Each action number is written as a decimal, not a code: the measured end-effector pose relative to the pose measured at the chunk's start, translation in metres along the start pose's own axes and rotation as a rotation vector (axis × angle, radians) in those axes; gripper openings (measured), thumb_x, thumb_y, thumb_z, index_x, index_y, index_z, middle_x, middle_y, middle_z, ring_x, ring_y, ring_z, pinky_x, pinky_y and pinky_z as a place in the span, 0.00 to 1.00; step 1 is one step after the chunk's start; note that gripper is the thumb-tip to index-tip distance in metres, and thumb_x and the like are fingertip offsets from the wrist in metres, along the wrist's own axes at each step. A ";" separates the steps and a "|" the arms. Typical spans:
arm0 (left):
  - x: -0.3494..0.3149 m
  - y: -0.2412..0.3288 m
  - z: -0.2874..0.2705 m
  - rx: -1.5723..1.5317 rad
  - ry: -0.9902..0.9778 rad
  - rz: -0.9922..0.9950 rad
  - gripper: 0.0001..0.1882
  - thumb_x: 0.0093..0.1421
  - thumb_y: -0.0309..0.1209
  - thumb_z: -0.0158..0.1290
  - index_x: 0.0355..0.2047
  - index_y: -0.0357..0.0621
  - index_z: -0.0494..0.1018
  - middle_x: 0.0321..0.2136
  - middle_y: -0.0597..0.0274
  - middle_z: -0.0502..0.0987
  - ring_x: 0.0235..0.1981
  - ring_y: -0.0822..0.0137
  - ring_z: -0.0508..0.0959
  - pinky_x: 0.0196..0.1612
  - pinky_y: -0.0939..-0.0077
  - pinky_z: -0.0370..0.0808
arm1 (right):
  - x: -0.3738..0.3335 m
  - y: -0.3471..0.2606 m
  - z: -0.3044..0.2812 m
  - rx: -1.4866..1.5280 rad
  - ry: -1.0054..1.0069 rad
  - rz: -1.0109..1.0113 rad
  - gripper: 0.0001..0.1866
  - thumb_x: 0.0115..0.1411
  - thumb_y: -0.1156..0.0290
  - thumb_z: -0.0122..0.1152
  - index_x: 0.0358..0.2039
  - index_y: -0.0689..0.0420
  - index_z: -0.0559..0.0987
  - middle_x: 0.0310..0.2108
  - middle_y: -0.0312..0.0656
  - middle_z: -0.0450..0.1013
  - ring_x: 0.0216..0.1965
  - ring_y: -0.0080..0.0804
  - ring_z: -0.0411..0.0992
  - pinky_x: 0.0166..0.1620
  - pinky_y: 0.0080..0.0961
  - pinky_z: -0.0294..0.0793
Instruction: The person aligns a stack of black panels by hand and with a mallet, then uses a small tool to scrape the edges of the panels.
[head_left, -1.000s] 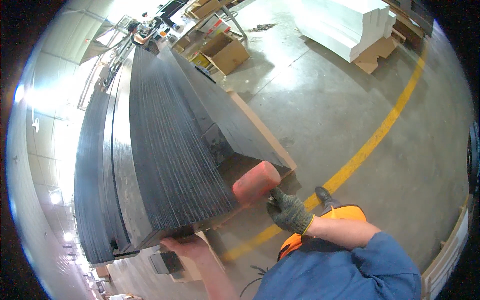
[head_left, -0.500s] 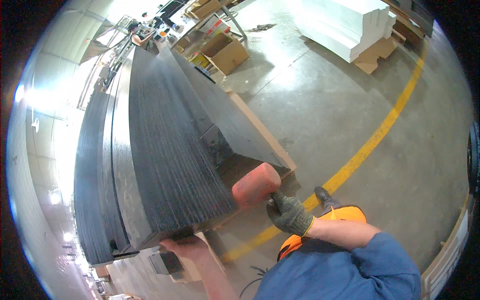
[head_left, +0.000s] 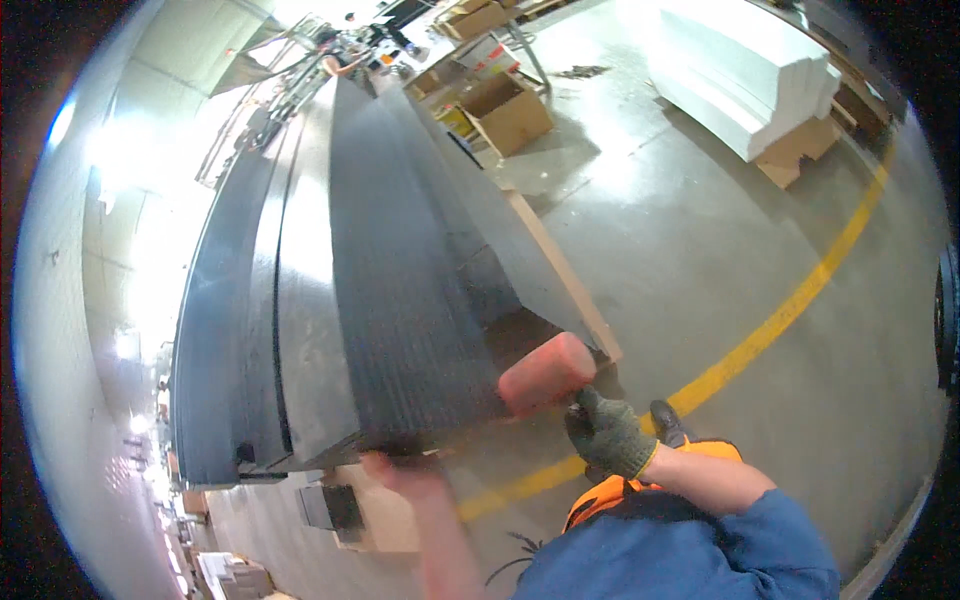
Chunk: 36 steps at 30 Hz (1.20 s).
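Note:
A rubber mallet with a reddish head (head_left: 547, 373) is gripped in my right hand (head_left: 608, 432), which wears a dark knit glove with its fingers closed round the handle. The mallet head is by the near right corner of a tall stack of long black boards (head_left: 395, 330). My left hand (head_left: 405, 474) is bare and up against the near end of that stack, low down. Motion blurs it, and its fingers are partly hidden by the boards. Beside the stack, on the left, runs another row of black boards (head_left: 222, 330).
A cardboard box (head_left: 508, 118) stands on the floor beyond the stack. White stacked pieces (head_left: 745, 80) lie at the far right. A yellow line (head_left: 775, 340) curves across the concrete floor. Another person (head_left: 335, 62) is at the far end, and one of my shoes (head_left: 668, 420) shows.
The view has swung, so the boards and floor appear farther right. My right hand still holds the mallet near the stack's corner; my left hand remains at the near end, now more blurred.

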<state>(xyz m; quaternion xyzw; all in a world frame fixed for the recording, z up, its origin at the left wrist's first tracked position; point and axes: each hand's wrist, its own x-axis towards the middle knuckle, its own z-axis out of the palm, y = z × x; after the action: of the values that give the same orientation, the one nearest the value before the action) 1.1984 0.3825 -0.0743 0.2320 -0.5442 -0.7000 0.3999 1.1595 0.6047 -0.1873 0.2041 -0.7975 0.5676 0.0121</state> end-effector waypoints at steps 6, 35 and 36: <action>0.018 -0.015 -0.040 0.005 -0.109 0.165 0.34 0.59 0.55 0.49 0.59 0.47 0.62 0.55 0.61 0.68 0.54 0.56 0.68 0.57 0.55 0.63 | 0.034 -0.059 -0.016 0.151 0.117 -0.160 0.20 0.57 0.76 0.53 0.51 0.55 0.65 0.27 0.51 0.72 0.25 0.53 0.71 0.29 0.40 0.70; 0.008 0.082 0.038 -0.013 -0.052 0.402 0.23 0.69 0.38 0.38 0.54 0.32 0.65 0.47 0.51 0.72 0.44 0.64 0.74 0.48 0.71 0.72 | 0.044 -0.119 -0.013 0.136 0.132 -0.280 0.19 0.55 0.75 0.55 0.49 0.57 0.67 0.30 0.53 0.71 0.29 0.60 0.71 0.31 0.45 0.70; 0.010 0.081 0.036 0.025 -0.056 0.438 0.23 0.69 0.38 0.37 0.54 0.31 0.66 0.48 0.51 0.72 0.45 0.64 0.73 0.48 0.71 0.72 | 0.043 -0.120 -0.011 0.167 0.157 -0.245 0.19 0.55 0.75 0.55 0.49 0.57 0.67 0.30 0.53 0.72 0.29 0.60 0.70 0.31 0.46 0.69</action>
<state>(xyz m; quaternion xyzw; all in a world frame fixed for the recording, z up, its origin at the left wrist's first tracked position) 1.1901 0.3885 0.0141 0.0937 -0.6011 -0.5959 0.5242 1.1581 0.5689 -0.0648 0.2553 -0.7133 0.6404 0.1265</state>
